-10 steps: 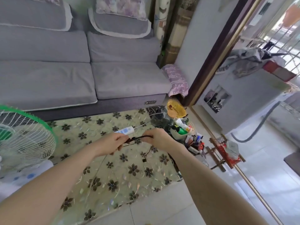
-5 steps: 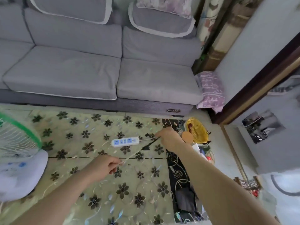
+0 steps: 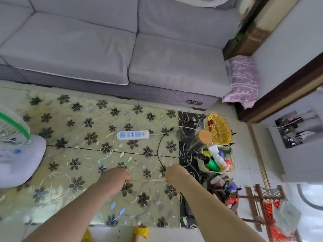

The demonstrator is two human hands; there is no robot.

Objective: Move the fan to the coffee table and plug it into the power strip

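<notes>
the left hand [image 3: 114,178] is curled nearly into a fist, its fingers pinched on one end of a thin pale cord [image 3: 148,180] that runs straight and taut to the right hand [image 3: 175,173], which is also closed with its fingertips nipping the other end. a thin black cable [image 3: 158,151] loops from the right hand up toward the white cable of the white rectangular plastic power strip [image 3: 132,135], whose blue-faced sockets point upward; whether the black cable is a continuation of the pale cord i cannot tell. both hands hover just above the low bench [image 3: 70,172], which is covered in a glossy, yellowish floral plastic sheet with dark flower prints and iridescent leaf shapes. the white plastic fan with a green-rimmed wire grille [image 3: 15,145] stands on the bench's left edge, its rounded base smooth and domed, well apart from the power strip. a grey fabric sofa [image 3: 104,49] with soft, squared cushions sits behind the bench, and a woven yellow basket [image 3: 220,130] stands at the bench's right end.
</notes>
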